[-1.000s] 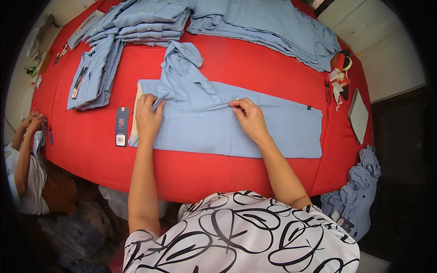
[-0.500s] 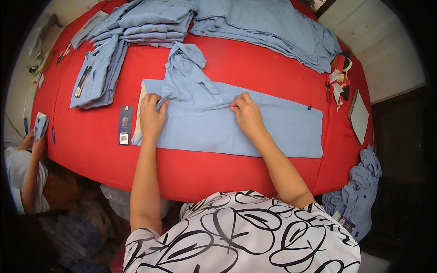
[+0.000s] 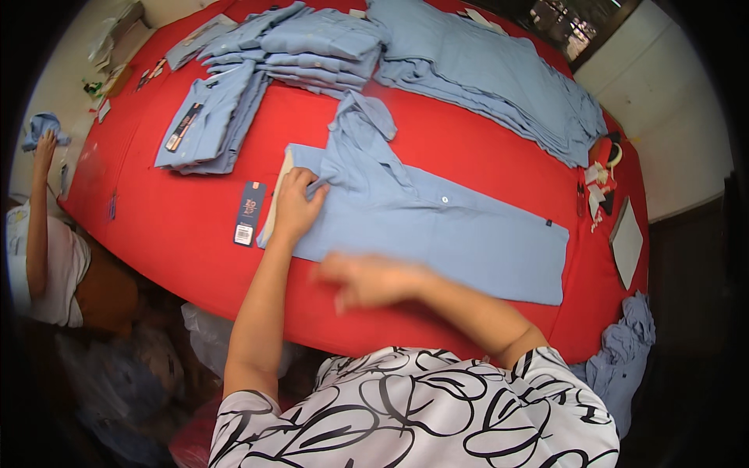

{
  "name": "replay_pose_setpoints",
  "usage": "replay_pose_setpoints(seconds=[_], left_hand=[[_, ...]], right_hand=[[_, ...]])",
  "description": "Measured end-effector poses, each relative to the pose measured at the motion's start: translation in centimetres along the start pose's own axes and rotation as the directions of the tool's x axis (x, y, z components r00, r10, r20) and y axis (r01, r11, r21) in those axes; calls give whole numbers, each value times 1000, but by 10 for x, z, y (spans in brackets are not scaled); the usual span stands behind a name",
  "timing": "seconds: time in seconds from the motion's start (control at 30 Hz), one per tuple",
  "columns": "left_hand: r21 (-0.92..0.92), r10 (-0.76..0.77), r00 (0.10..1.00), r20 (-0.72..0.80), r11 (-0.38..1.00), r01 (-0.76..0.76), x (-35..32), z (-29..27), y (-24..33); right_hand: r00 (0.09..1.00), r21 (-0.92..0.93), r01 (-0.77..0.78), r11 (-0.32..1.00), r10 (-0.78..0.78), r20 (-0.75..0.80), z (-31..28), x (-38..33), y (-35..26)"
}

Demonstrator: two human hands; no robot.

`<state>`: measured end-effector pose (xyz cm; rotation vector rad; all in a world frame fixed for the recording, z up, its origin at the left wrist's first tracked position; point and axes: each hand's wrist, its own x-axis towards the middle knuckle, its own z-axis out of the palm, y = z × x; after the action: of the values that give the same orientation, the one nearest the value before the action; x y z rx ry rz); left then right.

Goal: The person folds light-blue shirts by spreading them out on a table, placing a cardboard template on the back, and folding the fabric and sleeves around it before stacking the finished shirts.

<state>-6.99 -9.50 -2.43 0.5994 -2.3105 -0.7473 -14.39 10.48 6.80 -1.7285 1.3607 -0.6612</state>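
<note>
A light blue shirt point(image 3: 468, 242) lies partly folded on the red-covered table, with one sleeve point(image 3: 363, 129) bunched upward across it. My left hand point(image 3: 299, 204) is closed at the shirt's left end, thumb and fingers pinching a bit of its cloth. Along that end shows a cream strip point(image 3: 275, 199), perhaps the edge of a board under the cloth. My right hand point(image 3: 370, 279) hovers by the shirt's near edge, its fingers smeared by motion. A dark blue hang tag point(image 3: 250, 214) with a white label lies left of the shirt.
Folded blue shirts point(image 3: 320, 51) are stacked at the back, beside tagged ones point(image 3: 211, 121). Unfolded blue garments point(image 3: 491, 78) are piled far right. Scissors point(image 3: 580, 199), a tape roll point(image 3: 615, 154) and a grey flat board point(image 3: 626, 246) lie rightward. Another person point(image 3: 51, 265) works at far left.
My right hand has let go of the shirt and moved left and nearer me; a button now shows on the cloth. My left hand stays at the shirt's left end. The view has shifted.
</note>
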Motion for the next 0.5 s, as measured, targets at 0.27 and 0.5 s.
replay_pose_setpoints(seconds=[0.27,0.5], left_hand=[[-39,-12,933,359,999,28,18,-24,20],[47,-40,984,172,998,32,4,-17,10]], right_hand=[[457,-170,-635,754,189,-869,-195,78,162],[757,-388,47,920,-286,-587,-181,10,-35]])
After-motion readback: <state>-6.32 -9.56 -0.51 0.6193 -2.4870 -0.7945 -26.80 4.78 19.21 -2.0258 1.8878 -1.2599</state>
